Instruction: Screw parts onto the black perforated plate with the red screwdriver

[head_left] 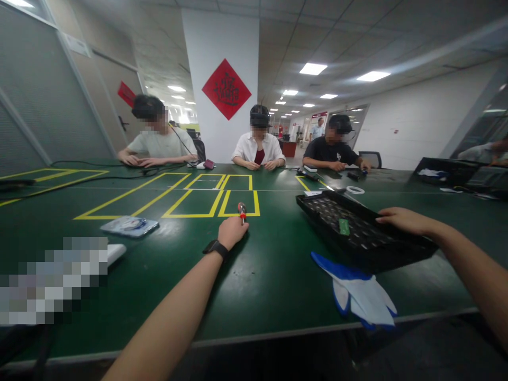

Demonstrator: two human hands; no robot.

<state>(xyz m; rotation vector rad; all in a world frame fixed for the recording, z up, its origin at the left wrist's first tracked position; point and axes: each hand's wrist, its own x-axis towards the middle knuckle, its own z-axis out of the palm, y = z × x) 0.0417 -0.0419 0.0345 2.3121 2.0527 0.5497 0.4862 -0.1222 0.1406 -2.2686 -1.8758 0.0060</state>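
Observation:
My left hand (233, 232), with a dark band on its wrist, is closed around a screwdriver (242, 209). The screwdriver's red and dark handle end points away from me, just at the corner of a yellow taped box. On the right, my right hand (407, 220) grips the side rim of a black tray (317, 225), its fingers reaching over the edge. Inside the tray are many small pieces too blurred to name and a green piece (344, 227). White and blue work gloves (363, 291) lie in front of the tray, near the table's front edge.
Yellow tape (190, 215) marks boxes on the green table (270, 296). A phone-like flat object (130, 226) lies left, beside a white blurred object (117, 254). Cables (99, 180) cross the far left. A white ring (355, 190) lies behind the tray. Several people sit opposite.

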